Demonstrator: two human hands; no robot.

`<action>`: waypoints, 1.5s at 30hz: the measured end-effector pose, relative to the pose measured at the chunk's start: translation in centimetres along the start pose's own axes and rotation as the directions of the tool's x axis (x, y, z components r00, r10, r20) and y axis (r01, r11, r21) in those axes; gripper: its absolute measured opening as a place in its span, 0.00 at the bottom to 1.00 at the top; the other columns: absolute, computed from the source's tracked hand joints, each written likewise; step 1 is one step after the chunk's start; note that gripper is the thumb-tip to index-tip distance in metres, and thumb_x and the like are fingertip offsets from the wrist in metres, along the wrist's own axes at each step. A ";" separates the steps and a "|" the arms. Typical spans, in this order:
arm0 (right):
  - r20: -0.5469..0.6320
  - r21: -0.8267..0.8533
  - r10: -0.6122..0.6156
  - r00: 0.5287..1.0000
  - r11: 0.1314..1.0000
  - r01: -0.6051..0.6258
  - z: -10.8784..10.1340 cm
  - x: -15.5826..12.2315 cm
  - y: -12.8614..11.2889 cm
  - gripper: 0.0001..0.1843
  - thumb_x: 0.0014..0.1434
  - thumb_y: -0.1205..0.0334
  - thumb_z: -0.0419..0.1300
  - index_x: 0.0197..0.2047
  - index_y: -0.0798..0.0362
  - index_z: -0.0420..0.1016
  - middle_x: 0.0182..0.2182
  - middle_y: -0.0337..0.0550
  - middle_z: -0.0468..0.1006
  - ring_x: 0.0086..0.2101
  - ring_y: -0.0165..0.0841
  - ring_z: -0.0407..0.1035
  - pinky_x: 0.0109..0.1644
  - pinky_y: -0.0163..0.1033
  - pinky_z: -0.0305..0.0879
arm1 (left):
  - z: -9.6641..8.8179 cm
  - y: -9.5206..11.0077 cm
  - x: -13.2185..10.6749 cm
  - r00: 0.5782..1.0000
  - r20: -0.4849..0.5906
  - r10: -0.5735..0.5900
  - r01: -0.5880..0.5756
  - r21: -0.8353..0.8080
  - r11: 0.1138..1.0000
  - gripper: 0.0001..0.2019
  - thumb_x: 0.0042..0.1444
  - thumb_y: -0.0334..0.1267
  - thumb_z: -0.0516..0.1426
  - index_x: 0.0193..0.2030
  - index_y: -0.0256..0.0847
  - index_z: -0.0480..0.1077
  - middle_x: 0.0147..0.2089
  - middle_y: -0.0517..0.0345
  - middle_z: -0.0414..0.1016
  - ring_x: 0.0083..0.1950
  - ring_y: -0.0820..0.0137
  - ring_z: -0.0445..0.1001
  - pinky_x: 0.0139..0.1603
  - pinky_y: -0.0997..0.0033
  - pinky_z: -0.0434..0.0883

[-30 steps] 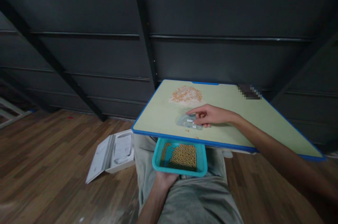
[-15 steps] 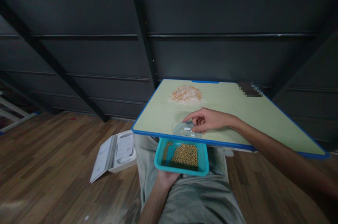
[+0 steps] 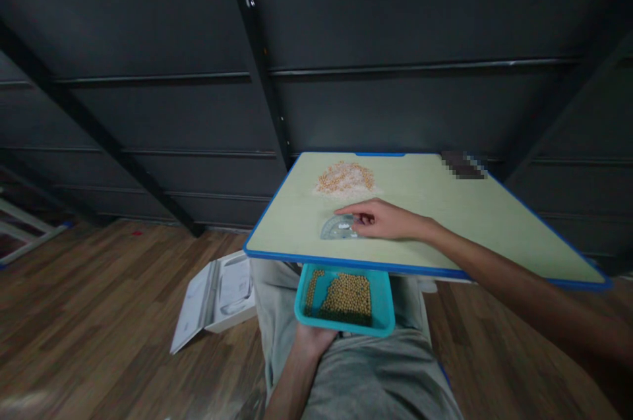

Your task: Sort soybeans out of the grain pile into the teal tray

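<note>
My right hand (image 3: 378, 219) is closed on a clear protractor (image 3: 339, 227), holding it close over or on the pale tabletop (image 3: 445, 215); the index finger lies along its curved edge. Beyond the protractor lies a heap of white rice-like grains mixed with yellowish round beans (image 3: 345, 179). Below the table's front edge, my left hand (image 3: 315, 339) supports a turquoise tray (image 3: 384, 304) from underneath, its fingers mostly hidden. Loose tan soybeans (image 3: 347, 295) cover part of the tray's bottom.
A blue rim (image 3: 425, 270) borders the table. At its far right corner lies a dark, pixelated object (image 3: 463, 165). An open white box (image 3: 230, 291) rests on the wooden floor (image 3: 123, 321) at left. A dark panelled wall (image 3: 395, 110) stands behind the table.
My right hand has shifted the protractor away from the table's front edge, slightly toward the heap. My left hand still supports the tray.
</note>
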State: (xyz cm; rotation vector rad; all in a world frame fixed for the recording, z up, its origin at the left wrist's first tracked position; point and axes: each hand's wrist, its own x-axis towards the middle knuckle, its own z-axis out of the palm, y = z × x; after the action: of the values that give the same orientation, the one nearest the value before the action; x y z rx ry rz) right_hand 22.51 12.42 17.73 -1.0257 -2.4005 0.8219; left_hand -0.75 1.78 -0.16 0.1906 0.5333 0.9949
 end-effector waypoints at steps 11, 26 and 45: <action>-0.251 -0.479 -0.021 0.968 0.871 -0.106 -1.9 0.1 3.2 0.26 0.75 0.63 0.52 0.73 0.40 0.67 0.56 0.49 0.78 0.52 0.44 0.73 0.56 0.48 0.68 | -1.4 -0.2 0.4 0.999 -0.035 0.001 0.000 0.025 1.000 0.22 0.63 0.54 0.60 0.54 0.41 0.81 0.57 0.48 0.86 0.66 0.49 0.77 0.72 0.46 0.70; -0.385 -0.386 -0.056 0.921 0.916 -0.106 -2.8 0.5 4.5 0.16 0.74 0.62 0.55 0.57 0.47 0.82 0.54 0.51 0.79 0.52 0.43 0.73 0.58 0.48 0.68 | -2.1 0.0 0.5 0.997 -0.074 0.003 -0.001 0.036 0.999 0.16 0.53 0.51 0.69 0.44 0.45 0.82 0.51 0.50 0.88 0.64 0.49 0.78 0.74 0.43 0.67; -0.161 -0.100 0.096 0.982 0.989 -0.112 -9.0 -2.8 5.5 0.07 0.54 0.61 0.62 0.34 0.53 0.81 0.35 0.45 0.77 0.35 0.36 0.69 0.42 0.41 0.63 | -1.7 0.0 0.6 0.999 -0.033 0.002 0.000 0.038 0.999 0.17 0.58 0.53 0.65 0.47 0.45 0.83 0.56 0.47 0.86 0.69 0.50 0.74 0.76 0.45 0.65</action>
State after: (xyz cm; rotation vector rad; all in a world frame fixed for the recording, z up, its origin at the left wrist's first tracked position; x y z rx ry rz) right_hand 32.23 16.60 20.51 -1.2200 -2.2955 0.6257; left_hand -1.36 2.17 -1.81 0.2089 0.5823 0.9906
